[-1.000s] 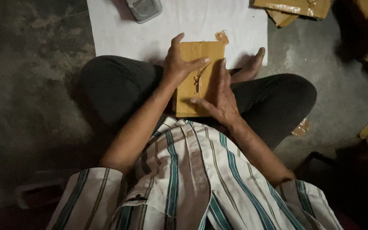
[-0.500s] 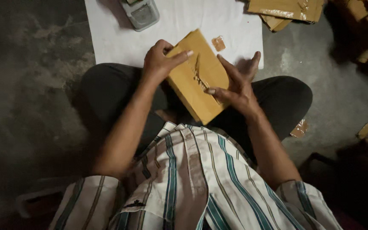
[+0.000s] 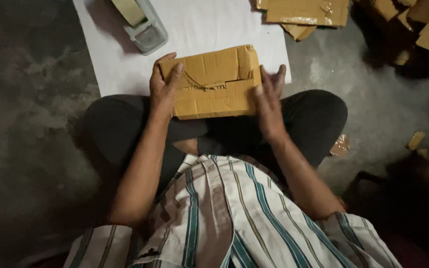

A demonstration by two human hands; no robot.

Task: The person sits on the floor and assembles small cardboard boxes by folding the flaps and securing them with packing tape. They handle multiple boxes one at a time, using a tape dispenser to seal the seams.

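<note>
Down at six o'clock there's the striped shirt (image 3: 234, 218), the person sitting cross-legged in dark trousers (image 3: 125, 124) on the rough grey floor (image 3: 26, 149). Moving up, both forearms run to the middle of the view, where a flat brown cardboard box (image 3: 214, 82) lies across the lap, its far edge over the white sheet (image 3: 209, 25). The left hand (image 3: 164, 87) clamps the box's nine o'clock end, thumb on top, fingers curled round the edge. The right hand (image 3: 269, 97) presses flat against the three o'clock end, fingers spread and loose, not wrapped round it. A crumpled tape seam (image 3: 204, 85) runs across the top face. Holding it well, I'd say, means even pressure from both ends, keeping the box level so that seam stays flat. Farther out, at eleven o'clock, a grey tape dispenser (image 3: 142, 22) sits on the white sheet. At one o'clock, flat brown cardboard pieces (image 3: 306, 12) are stacked, more cartons (image 3: 423, 25) crowd two o'clock, and small brown scraps (image 3: 415, 140) lie at three o'clock.
</note>
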